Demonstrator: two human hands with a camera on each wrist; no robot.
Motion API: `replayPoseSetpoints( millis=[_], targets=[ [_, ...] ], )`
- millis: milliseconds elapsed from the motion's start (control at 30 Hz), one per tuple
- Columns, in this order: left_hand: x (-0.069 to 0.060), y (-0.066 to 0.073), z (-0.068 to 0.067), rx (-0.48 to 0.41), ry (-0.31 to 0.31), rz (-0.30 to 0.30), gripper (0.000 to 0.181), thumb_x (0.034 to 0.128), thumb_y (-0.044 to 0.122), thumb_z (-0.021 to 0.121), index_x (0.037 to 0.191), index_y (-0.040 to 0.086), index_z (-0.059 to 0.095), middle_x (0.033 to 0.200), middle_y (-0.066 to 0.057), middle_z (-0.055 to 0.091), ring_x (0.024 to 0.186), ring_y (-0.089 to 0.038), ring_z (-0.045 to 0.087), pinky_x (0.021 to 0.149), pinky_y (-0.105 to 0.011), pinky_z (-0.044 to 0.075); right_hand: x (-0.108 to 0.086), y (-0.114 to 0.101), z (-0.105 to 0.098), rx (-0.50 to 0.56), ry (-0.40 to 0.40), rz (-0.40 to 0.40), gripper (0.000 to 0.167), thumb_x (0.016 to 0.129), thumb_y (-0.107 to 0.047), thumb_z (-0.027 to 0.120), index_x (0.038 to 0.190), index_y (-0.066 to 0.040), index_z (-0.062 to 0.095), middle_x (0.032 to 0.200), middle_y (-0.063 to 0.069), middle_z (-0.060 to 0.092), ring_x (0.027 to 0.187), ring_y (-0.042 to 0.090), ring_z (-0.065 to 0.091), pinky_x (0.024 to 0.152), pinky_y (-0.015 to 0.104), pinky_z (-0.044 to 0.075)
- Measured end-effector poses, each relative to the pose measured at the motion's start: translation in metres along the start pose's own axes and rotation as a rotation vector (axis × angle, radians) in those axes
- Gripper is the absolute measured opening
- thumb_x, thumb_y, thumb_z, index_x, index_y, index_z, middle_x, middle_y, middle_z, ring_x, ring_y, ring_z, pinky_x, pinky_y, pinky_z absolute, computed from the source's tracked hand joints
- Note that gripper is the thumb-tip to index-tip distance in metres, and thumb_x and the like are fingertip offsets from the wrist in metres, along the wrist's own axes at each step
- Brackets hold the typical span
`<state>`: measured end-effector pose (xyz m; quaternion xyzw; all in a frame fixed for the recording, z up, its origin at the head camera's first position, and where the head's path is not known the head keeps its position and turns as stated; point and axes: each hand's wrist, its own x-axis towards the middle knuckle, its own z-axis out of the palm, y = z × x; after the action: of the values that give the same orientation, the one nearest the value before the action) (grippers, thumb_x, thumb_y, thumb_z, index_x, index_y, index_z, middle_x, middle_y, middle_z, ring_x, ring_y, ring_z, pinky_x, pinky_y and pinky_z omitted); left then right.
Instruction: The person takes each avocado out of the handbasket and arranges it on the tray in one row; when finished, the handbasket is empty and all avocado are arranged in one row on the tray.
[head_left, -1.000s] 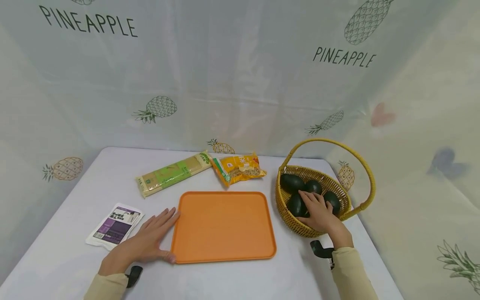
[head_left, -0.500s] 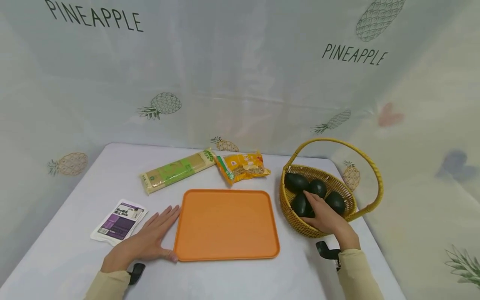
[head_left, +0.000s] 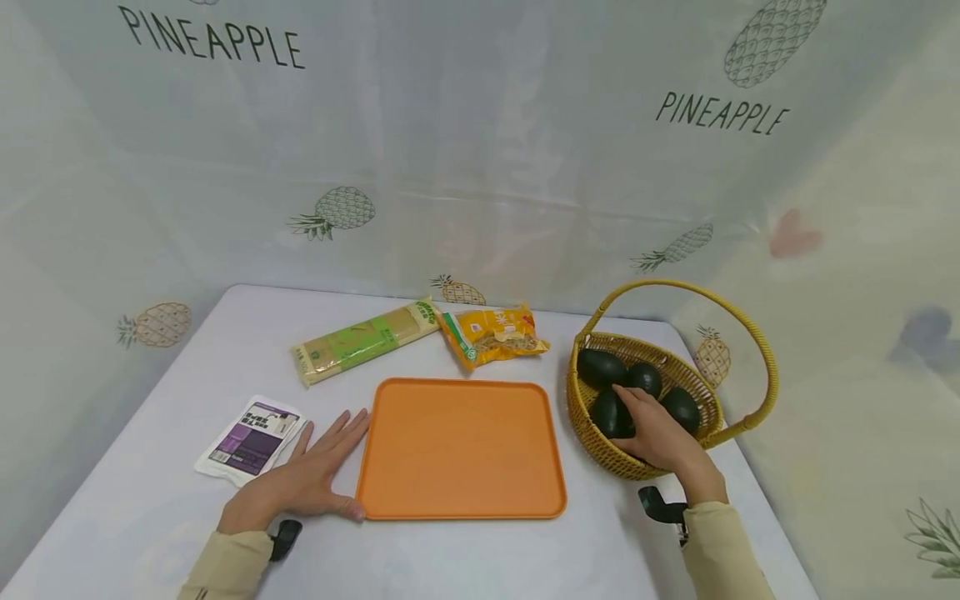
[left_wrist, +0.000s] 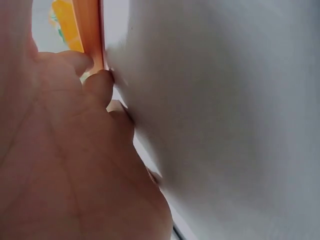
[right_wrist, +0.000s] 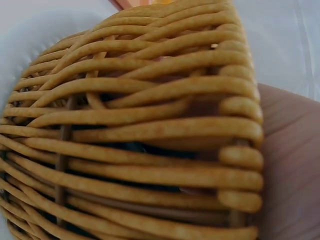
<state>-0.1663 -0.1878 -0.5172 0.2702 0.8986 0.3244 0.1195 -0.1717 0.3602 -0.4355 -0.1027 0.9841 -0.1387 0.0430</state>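
In the head view my left hand [head_left: 307,483] lies on the table with fingers straight and spread. Its fingertips and thumb touch the left edge of an orange tray [head_left: 461,450]; the left wrist view shows this tray edge [left_wrist: 90,35] by the fingers. My right hand [head_left: 660,433] reaches over the near rim of a yellow wicker basket [head_left: 600,450] and grips a dark green avocado [head_left: 610,414]. Several more avocados, such as one at the back left [head_left: 600,367], lie around it. Woven basket wall [right_wrist: 130,125] hides most of the grip in the right wrist view.
A purple-and-white packet [head_left: 251,440] lies left of the left hand. Behind the tray are a long green-labelled noodle pack [head_left: 367,340] and an orange bag [head_left: 495,335]. The basket's tall handle [head_left: 765,358] arches up on the right.
The right hand's fingers have settled lower and closer round the front-left avocado. The left hand stays at the tray edge. The whole head view has shifted slightly.
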Motion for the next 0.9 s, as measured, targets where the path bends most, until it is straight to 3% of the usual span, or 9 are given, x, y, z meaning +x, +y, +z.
replayPoseSetpoints(
  millis=[133, 400, 533, 633, 733, 767, 900],
  targets=[
    [0.002, -0.001, 0.002, -0.014, -0.018, -0.041, 0.142, 0.0644, 0.073, 0.089, 0.173, 0.018, 0.017, 0.182, -0.012, 0.016, 0.169, -0.041, 0.005, 0.125, -0.079, -0.015, -0.002, 0.001, -0.002, -0.009, 0.022, 0.009, 0.094, 0.087, -0.03, 0.09, 0.158, 0.007, 0.042, 0.157, 0.037, 0.047, 0.143, 0.058, 0.048, 0.114, 0.073, 0.047],
    [-0.001, -0.008, 0.005, -0.04, 0.007, 0.028, 0.139, 0.0686, 0.071, 0.088, 0.174, 0.019, 0.014, 0.183, -0.009, 0.014, 0.171, -0.032, -0.003, 0.122, -0.082, -0.018, -0.004, -0.004, -0.01, -0.016, 0.063, 0.015, 0.1, 0.085, -0.035, 0.092, 0.159, 0.007, 0.039, 0.16, 0.039, 0.042, 0.145, 0.062, 0.041, 0.11, 0.076, 0.048],
    [0.001, 0.0, 0.0, -0.037, -0.017, 0.004, 0.139, 0.0681, 0.066, 0.091, 0.173, 0.016, 0.015, 0.182, -0.014, 0.015, 0.169, -0.041, 0.001, 0.122, -0.083, -0.017, -0.003, -0.006, -0.013, -0.021, 0.075, 0.007, 0.101, 0.084, -0.033, 0.093, 0.158, 0.008, 0.04, 0.157, 0.041, 0.043, 0.144, 0.063, 0.041, 0.113, 0.079, 0.042],
    [0.002, 0.011, -0.005, -0.022, -0.052, -0.052, 0.14, 0.067, 0.062, 0.094, 0.172, 0.012, 0.017, 0.18, -0.018, 0.016, 0.166, -0.05, 0.006, 0.123, -0.082, -0.014, -0.004, -0.007, -0.012, -0.015, 0.095, -0.012, 0.099, 0.084, -0.03, 0.093, 0.158, 0.01, 0.04, 0.156, 0.04, 0.045, 0.143, 0.062, 0.042, 0.113, 0.078, 0.043],
    [0.001, 0.016, -0.008, 0.004, -0.08, -0.094, 0.141, 0.0674, 0.061, 0.094, 0.172, 0.009, 0.016, 0.181, -0.018, 0.015, 0.166, -0.051, 0.006, 0.125, -0.08, -0.014, -0.005, -0.009, -0.012, -0.007, 0.12, -0.023, 0.098, 0.086, -0.03, 0.092, 0.158, 0.01, 0.04, 0.154, 0.037, 0.047, 0.142, 0.06, 0.045, 0.11, 0.075, 0.049],
    [0.001, 0.014, -0.006, 0.007, -0.072, -0.099, 0.141, 0.0666, 0.063, 0.094, 0.172, 0.011, 0.017, 0.181, -0.016, 0.015, 0.169, -0.043, 0.001, 0.126, -0.079, -0.015, -0.005, -0.009, -0.012, -0.002, 0.127, -0.023, 0.098, 0.086, -0.031, 0.092, 0.158, 0.01, 0.039, 0.154, 0.037, 0.047, 0.141, 0.059, 0.046, 0.107, 0.073, 0.052],
    [0.001, 0.012, -0.005, 0.001, -0.065, -0.088, 0.141, 0.0662, 0.062, 0.094, 0.172, 0.009, 0.018, 0.181, -0.017, 0.016, 0.169, -0.044, 0.001, 0.125, -0.08, -0.015, -0.006, -0.01, -0.014, 0.005, 0.145, -0.015, 0.1, 0.086, -0.033, 0.092, 0.158, 0.01, 0.038, 0.152, 0.036, 0.046, 0.131, 0.057, 0.057, 0.101, 0.068, 0.058]
  ],
)
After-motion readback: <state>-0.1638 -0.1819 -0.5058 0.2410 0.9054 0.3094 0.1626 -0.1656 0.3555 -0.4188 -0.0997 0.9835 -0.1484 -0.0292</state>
